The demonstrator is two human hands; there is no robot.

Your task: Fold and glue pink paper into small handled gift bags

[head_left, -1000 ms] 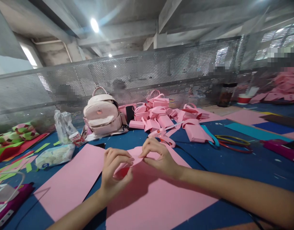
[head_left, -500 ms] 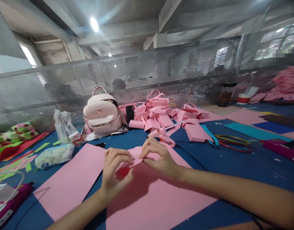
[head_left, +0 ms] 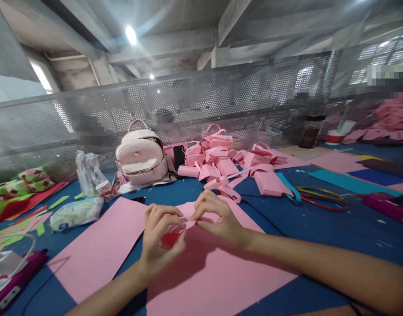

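Lying flat on the blue table (head_left: pixel 319 228), a pink sheet (head_left: pixel 208 276) is pinched at its far edge by the left hand (head_left: pixel 162 239) and right hand (head_left: pixel 217 217), with a glue gun (head_left: pixel 221 186), pink bags (head_left: pixel 221 156) and a backpack (head_left: pixel 140 158) seen farther back.

Both hands, left hand (head_left: pixel 162 239) and right hand (head_left: pixel 217 217), pinch a small pink piece (head_left: pixel 188 220).

Two hands (head_left: pixel 162 239) (head_left: pixel 217 217), two large pink sheets (head_left: pixel 99 245) (head_left: pixel 214 272), one backpack (head_left: pixel 140 158), one glue gun (head_left: pixel 222 186), two plastic bags (head_left: pixel 76 213) (head_left: pixel 86 173).
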